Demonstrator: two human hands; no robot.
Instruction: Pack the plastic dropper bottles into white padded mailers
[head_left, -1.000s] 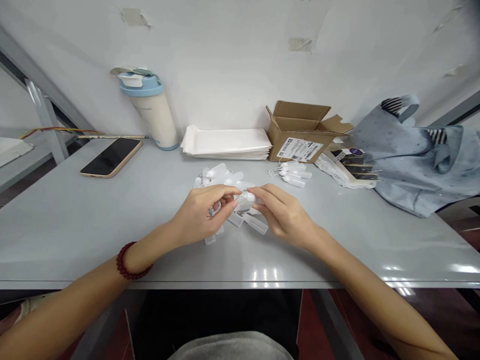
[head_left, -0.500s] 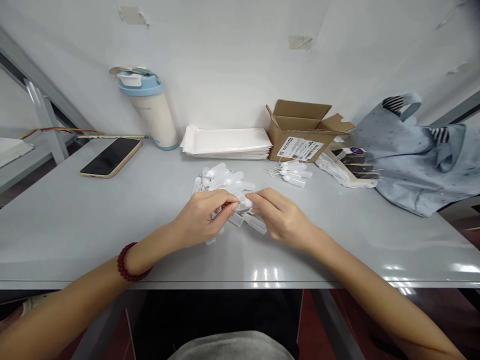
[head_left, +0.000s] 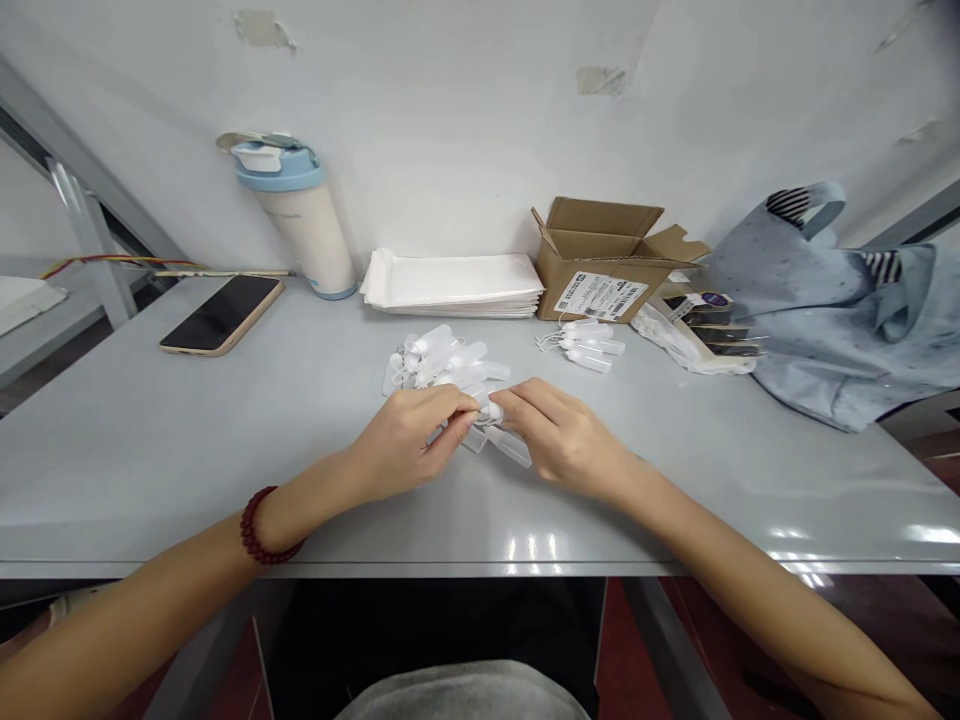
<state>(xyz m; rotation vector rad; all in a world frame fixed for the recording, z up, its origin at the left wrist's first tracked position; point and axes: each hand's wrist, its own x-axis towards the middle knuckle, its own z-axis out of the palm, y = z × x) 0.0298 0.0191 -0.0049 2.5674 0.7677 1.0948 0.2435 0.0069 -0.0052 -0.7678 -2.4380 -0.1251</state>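
Note:
Over the front of a pile of small translucent plastic tubes [head_left: 439,350] with white caps and thin strings, my two hands meet. My right hand [head_left: 562,435] is closed, thumb and fingers pinching a capped plastic tube [head_left: 492,411] by its white end. Facing it, my left hand [head_left: 416,430] is closed in a pinch at the tip of that tube; what lies between its fingertips is too small to make out. Another tube [head_left: 510,446] lies on the table beneath my right fingers. Farther right, a small separate group of tubes [head_left: 592,345] lies with its strings to the left.
Behind the pile, a stack of white packets [head_left: 454,285] sits beside an open cardboard box [head_left: 592,275]. A phone [head_left: 223,315] and a tilted cream bottle [head_left: 304,225] are at left. At right lie a plastic-wrapped pack [head_left: 709,325] and a blue cloth bag [head_left: 832,300].
My left hand has shifted slightly right and its fingertips have closed in toward the right hand at the tube's tip. My right hand stays almost in place.

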